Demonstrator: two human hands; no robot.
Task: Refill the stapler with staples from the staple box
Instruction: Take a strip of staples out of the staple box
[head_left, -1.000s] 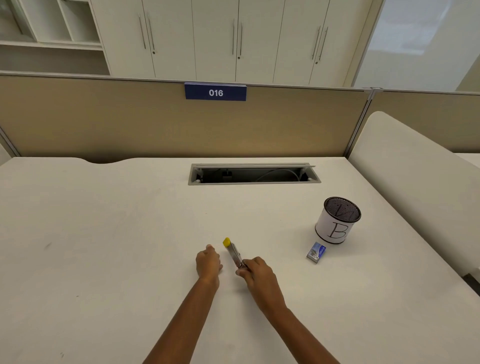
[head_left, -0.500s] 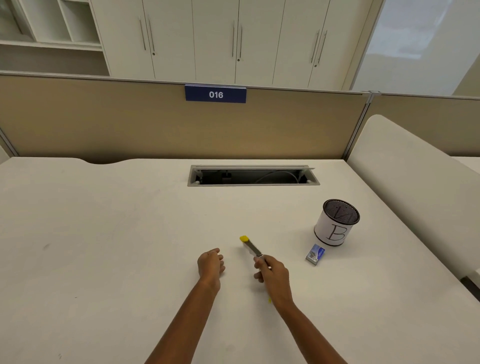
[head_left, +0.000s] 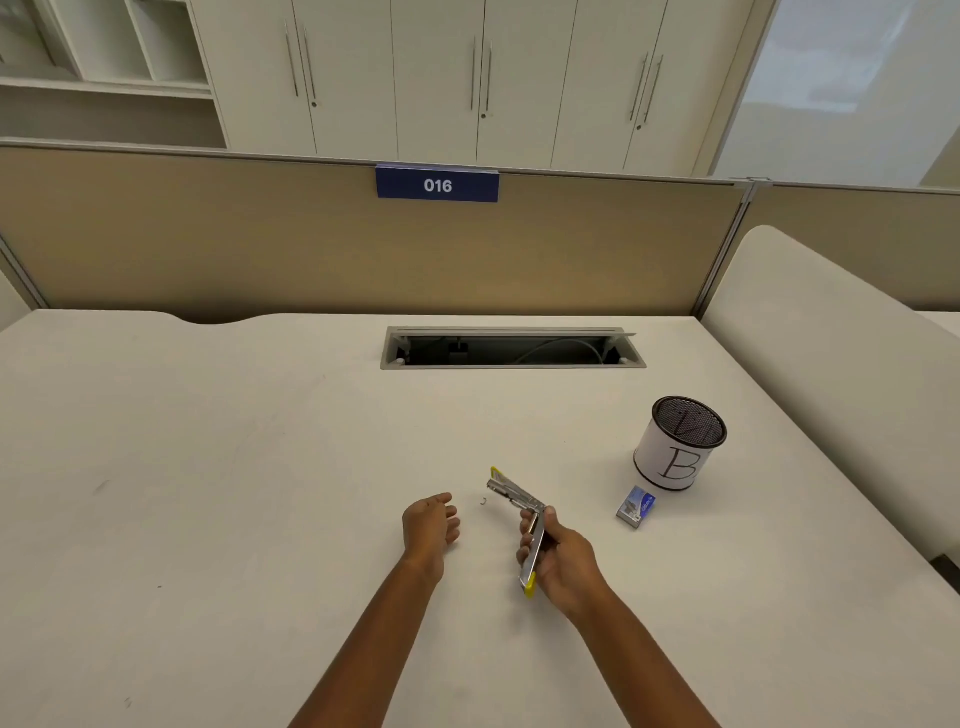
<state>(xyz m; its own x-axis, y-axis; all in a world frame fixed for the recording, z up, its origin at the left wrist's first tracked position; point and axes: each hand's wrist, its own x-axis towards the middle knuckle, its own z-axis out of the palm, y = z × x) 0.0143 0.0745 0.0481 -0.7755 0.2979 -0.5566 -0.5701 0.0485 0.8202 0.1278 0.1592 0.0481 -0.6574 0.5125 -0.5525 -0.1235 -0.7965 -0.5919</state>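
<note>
On the desk (head_left: 260, 467) just ahead of me, my right hand (head_left: 563, 561) has fingers and thumb curled round one arm of the stapler (head_left: 511, 491), the arm whose yellow end sits down near my wrist. The stapler is hinged wide open. Its other arm, bare metal with a yellow tip, angles away from my hand toward the far left, and I cannot tell whether that tip touches the desk or hangs just above it.

My left hand (head_left: 430, 525) is just to the left, well short of the stapler, with its fingers loosely curled and nothing in them. Between my two hands a loose staple (head_left: 483, 501), or something very like one, lies on the desk.

The staple box (head_left: 637, 507) lies off to the right of my right hand, near but apart from it, just in front of the pen cup (head_left: 678, 447) marked with a B. Neither hand is on it, and I cannot tell whether it is open.

As I judge it, only the opening step is done. The metal arm is exposed, though it is too small to see whether any staples sit in it. A strip has yet to come out of the box, go into the stapler and be closed in, so most of the job is left.
</note>
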